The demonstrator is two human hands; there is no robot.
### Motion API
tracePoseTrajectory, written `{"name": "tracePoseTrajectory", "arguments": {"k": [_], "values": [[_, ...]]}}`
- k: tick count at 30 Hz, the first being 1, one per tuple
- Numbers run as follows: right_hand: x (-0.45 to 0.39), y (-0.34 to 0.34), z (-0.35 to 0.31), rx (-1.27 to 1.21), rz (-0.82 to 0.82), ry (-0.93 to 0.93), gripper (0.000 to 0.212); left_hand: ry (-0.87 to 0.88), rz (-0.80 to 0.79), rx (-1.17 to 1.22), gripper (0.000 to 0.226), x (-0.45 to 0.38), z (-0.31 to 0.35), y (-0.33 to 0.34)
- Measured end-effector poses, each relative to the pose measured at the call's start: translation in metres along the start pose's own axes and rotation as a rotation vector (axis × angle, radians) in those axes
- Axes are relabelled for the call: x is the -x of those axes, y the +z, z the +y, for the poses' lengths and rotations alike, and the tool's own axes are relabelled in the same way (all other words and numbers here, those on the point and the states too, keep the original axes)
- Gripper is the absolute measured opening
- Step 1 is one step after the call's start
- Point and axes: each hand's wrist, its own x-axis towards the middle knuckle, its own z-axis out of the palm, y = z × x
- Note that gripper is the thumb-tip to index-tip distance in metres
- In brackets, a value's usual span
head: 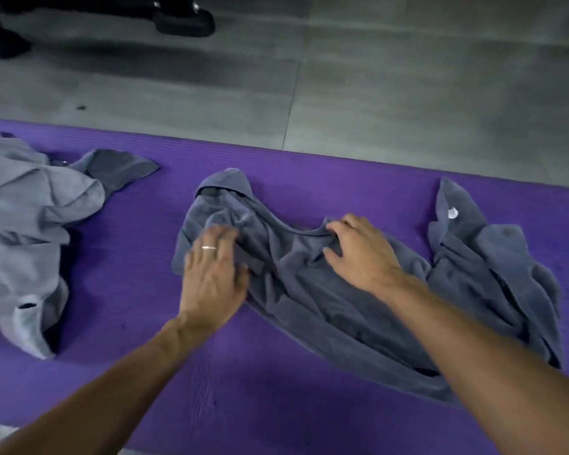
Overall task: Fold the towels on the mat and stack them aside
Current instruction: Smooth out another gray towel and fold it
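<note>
- I am kneeling over the purple mat (293, 405), working on the dark grey towel (342, 307) that is lying rumpled across its middle and right side.
- My left hand (212, 274) is resting on the towel's left end, fingers (217, 236) reaching forward fairly straight; they are blurred, so I cannot tell whether they are pinching any cloth.
- My right hand (358, 251) is lying on the towel's far edge, fingertips (334, 226) curling down into the hem and gathering a fold of it.
- I am judging this to be the spreading step: the towel is not yet flat and no fold is made.
- Next, I am thinking both hands need firm holds on the far edge, well apart, to pull the cloth smooth before doubling it over.
- A light grey towel (23, 224) is waiting crumpled at the mat's left end, overlapping another dark piece (119, 169).
- No folded stack is showing anywhere, so most of the job is remaining.
</note>
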Motion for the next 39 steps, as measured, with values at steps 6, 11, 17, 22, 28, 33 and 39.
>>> {"name": "tracePoseTrajectory", "arguments": {"k": [6,11,17,22,28,33,39], "values": [[-0.054,0.028,-0.043,0.068,-0.164,-0.026,0.03,-0.519,-0.307,-0.115,0.056,-0.001,-0.044,-0.003],[-0.041,0.006,-0.045,-0.461,-0.08,0.009,0.022,-0.174,-0.169,-0.1,0.042,0.027,-0.052,-0.036],[-0.027,-0.005,-0.014,0.394,-0.356,0.125,0.029,-0.229,-0.306,-0.09,0.064,0.097,-0.091,-0.05],[-0.057,0.005,-0.07,0.233,-0.133,-0.027,0.05,-0.56,-0.33,0.311,0.093,0.101,-0.091,-0.051],[-0.096,0.034,-0.116,-0.06,-0.204,0.176,0.021,-0.705,-0.255,0.401,0.017,0.075,-0.098,-0.056],[-0.14,0.021,-0.151,-0.54,0.03,-0.054,0.01,-0.716,0.047,0.39,0.016,0.078,-0.104,-0.079],[-0.198,0.028,-0.195,-0.337,-0.048,0.03,0.061,-0.724,-0.114,0.183,0.047,0.08,-0.116,-0.076]]}}
